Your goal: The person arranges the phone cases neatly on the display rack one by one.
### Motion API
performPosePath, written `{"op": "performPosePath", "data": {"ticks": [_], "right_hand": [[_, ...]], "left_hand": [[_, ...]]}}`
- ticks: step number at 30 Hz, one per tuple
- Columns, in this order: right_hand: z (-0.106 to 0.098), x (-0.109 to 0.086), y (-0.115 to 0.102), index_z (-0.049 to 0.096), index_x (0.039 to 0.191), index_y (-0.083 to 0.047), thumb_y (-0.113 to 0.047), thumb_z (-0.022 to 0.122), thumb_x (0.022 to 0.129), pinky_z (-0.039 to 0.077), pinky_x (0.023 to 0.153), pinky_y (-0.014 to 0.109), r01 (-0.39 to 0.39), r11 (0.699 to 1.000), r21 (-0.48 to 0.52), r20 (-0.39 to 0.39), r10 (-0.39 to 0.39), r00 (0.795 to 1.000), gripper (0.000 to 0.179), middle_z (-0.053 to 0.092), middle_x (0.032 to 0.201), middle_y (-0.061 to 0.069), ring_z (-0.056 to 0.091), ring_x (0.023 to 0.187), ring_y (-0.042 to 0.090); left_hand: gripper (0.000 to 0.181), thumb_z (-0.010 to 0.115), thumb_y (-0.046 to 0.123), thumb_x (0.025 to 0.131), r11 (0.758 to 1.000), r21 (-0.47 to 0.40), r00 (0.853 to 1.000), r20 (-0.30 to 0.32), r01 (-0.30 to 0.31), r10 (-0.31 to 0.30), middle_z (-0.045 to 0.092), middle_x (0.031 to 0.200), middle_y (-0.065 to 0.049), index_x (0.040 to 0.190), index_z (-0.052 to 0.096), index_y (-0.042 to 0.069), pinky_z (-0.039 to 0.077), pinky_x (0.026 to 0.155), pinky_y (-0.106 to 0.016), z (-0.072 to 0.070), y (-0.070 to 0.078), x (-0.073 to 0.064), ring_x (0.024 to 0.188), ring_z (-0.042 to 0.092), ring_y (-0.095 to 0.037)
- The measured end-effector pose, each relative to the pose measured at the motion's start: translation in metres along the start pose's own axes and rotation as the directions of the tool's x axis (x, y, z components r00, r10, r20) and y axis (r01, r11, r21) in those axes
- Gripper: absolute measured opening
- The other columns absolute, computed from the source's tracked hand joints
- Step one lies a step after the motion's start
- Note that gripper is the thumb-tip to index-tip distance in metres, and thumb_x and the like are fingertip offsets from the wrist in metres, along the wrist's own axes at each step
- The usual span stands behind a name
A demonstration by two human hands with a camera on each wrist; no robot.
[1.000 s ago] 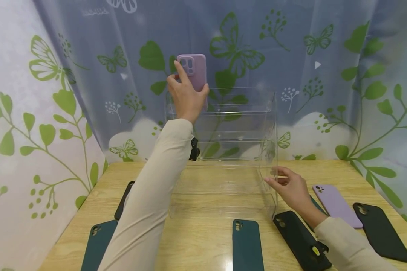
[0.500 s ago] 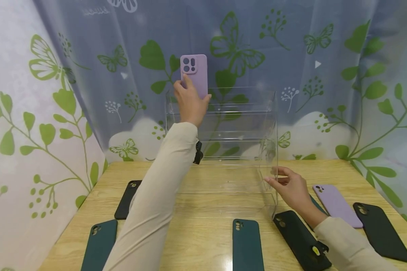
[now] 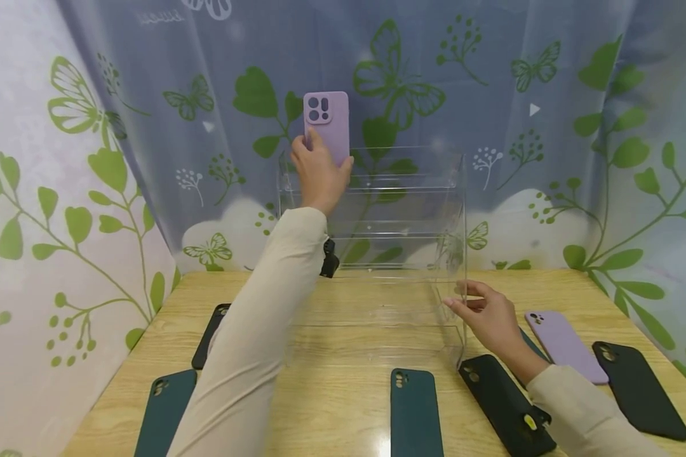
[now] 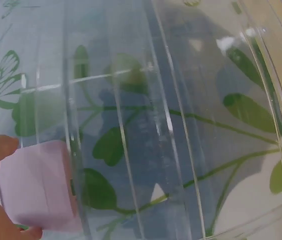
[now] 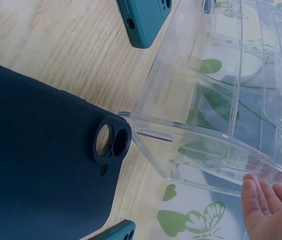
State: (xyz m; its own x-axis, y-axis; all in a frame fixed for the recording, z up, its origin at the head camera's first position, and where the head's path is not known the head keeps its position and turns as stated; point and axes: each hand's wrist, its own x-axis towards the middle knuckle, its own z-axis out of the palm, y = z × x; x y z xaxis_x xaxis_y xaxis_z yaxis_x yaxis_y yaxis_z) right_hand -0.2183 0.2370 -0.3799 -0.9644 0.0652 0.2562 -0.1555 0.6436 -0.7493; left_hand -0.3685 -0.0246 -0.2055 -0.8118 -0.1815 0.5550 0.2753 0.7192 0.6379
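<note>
My left hand (image 3: 322,174) grips the lower part of a light purple phone case (image 3: 334,130), thumb on one side and fingers on the other. The case stands upright at the top tier of a clear stepped display rack (image 3: 400,254), its camera cutouts facing me. In the left wrist view, the purple case (image 4: 43,182) shows behind the clear plastic, next to the fingers. Down at the rack's right side, my right hand (image 3: 491,317) holds the side panel between thumb and fingers. The right wrist view shows those fingers (image 5: 261,202) along the panel's outer face.
A dark teal case (image 3: 414,412) lies before the rack. On the right are a black case (image 3: 505,403), a purple case (image 3: 566,346) and another black case (image 3: 640,390). A teal case (image 3: 166,409) and a black one (image 3: 208,336) lie left. A patterned curtain (image 3: 491,158) hangs behind.
My left hand has slid down from the camera cutouts to the lower part of the purple case, which stands slightly further right and straighter. The right hand stays on the rack.
</note>
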Motion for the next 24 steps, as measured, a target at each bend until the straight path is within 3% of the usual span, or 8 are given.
{"op": "performPosePath", "data": {"ticks": [6, 12, 19, 24], "right_hand": [[0.0, -0.001, -0.001, 0.051, 0.135, -0.004, -0.043, 0.063, 0.091, 0.057, 0.073, 0.044, 0.001, 1.0, -0.007, 0.005, -0.001, 1.0, 0.06, 0.054, 0.131, 0.026, 0.062, 0.106, 0.039], [-0.001, 0.0, -0.004, 0.052, 0.135, -0.004, -0.043, 0.062, 0.091, 0.057, 0.073, 0.044, 0.006, 1.0, -0.006, 0.005, -0.006, 1.0, 0.06, 0.055, 0.13, 0.025, 0.062, 0.105, 0.039], [0.0, 0.001, -0.003, 0.051, 0.136, -0.004, -0.045, 0.062, 0.091, 0.056, 0.074, 0.045, 0.012, 1.0, -0.002, 0.009, -0.012, 1.0, 0.062, 0.054, 0.13, 0.026, 0.062, 0.105, 0.039], [0.001, 0.0, -0.002, 0.051, 0.137, -0.004, -0.045, 0.062, 0.091, 0.057, 0.073, 0.044, 0.004, 1.0, -0.002, 0.01, -0.004, 1.0, 0.062, 0.054, 0.131, 0.026, 0.062, 0.106, 0.039]], "left_hand": [[0.081, 0.072, 0.031, 0.086, 0.999, -0.05, 1.0, -0.014, -0.02, 0.019, 0.031, 0.147, -0.022, 0.148, 0.031, -0.001, 0.026, 0.115, -0.037, -0.017, 0.001, 0.002, 0.136, 0.03, -0.033], [0.084, 0.071, 0.035, 0.086, 0.999, -0.044, 1.0, -0.013, -0.023, 0.023, 0.034, 0.149, -0.019, 0.149, 0.028, -0.001, 0.022, 0.116, -0.033, -0.043, -0.002, 0.007, 0.138, 0.032, -0.031], [0.084, 0.068, 0.038, 0.089, 0.999, -0.051, 1.0, 0.024, -0.01, 0.011, 0.033, 0.151, -0.017, 0.15, 0.025, 0.001, 0.021, 0.117, -0.032, -0.068, -0.025, 0.005, 0.14, 0.029, -0.029], [0.084, 0.064, 0.042, 0.09, 0.999, -0.045, 0.998, 0.068, 0.016, -0.013, 0.028, 0.153, -0.016, 0.152, 0.021, 0.004, 0.019, 0.117, -0.038, -0.084, -0.046, -0.001, 0.142, 0.024, -0.03]]}}
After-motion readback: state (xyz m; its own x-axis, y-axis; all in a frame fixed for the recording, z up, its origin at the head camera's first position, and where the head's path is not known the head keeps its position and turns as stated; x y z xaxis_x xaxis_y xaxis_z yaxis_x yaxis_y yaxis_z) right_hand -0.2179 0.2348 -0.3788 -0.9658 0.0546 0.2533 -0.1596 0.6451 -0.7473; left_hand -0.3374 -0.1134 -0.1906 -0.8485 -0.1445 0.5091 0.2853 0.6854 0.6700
